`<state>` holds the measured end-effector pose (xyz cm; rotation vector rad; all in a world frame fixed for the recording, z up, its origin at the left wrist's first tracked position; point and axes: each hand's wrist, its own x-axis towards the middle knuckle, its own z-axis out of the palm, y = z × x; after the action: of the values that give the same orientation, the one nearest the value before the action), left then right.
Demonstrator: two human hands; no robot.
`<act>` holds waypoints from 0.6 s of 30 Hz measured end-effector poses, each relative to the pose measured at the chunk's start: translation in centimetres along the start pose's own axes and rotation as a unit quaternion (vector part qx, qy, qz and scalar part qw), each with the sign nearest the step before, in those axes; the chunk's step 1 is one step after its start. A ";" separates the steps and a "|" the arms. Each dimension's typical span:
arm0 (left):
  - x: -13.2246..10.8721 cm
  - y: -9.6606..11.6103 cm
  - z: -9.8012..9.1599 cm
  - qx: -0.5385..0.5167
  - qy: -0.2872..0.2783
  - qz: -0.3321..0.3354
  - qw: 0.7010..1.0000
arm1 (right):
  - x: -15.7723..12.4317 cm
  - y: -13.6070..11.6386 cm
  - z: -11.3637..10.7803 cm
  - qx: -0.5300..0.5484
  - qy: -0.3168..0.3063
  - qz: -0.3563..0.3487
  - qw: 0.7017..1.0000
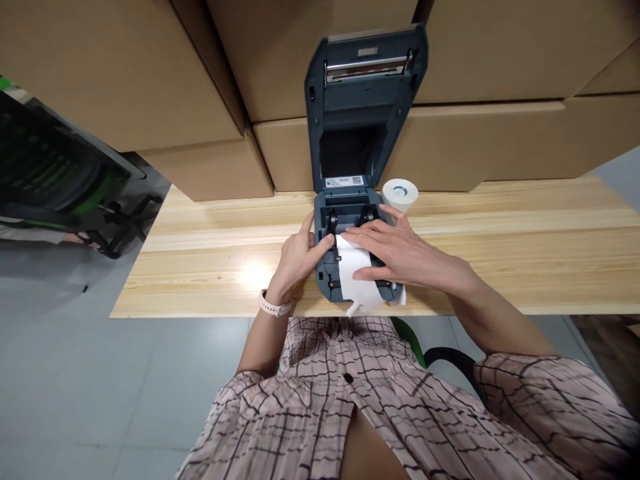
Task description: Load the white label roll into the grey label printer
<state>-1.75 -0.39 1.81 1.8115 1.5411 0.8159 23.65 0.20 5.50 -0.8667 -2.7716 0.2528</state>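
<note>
A dark blue-grey label printer (321, 283) stands on the wooden table with its lid (360, 100) swung up. White label paper (356, 273) lies inside it, and its torn end hangs over the front edge. My left hand (300, 257) grips the printer's left side, with the thumb reaching over the rim beside the paper. Across the paper and the right side of the printer stretches my right hand (400, 250), fingers apart, its thumb lying on the strip. The fingers partly cover the inside of the printer. A white paper roll (400, 193) stands upright just behind my right hand.
Large cardboard boxes (465, 147) are stacked along the back of the wooden table (200, 267). To the left, an office chair (60, 160) stands on the grey floor, with part of another person beside it. The table's front edge runs close to my body.
</note>
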 end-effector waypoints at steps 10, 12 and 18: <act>-4.1 1.8 1.5 0.064 0.117 0.272 0.953 | -0.2 0.4 0.6 0.027 0.020 0.005 0.999; -5.0 1.8 1.7 0.066 0.060 0.303 0.949 | -0.3 0.5 0.5 0.034 0.029 0.004 0.999; -7.3 1.2 2.2 0.123 0.043 0.307 0.943 | -0.1 1.3 -3.9 0.119 0.152 -0.003 0.981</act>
<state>-0.20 -7.94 0.92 2.5324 1.1622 1.0233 25.51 1.57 8.89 -0.7651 -2.4020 0.4050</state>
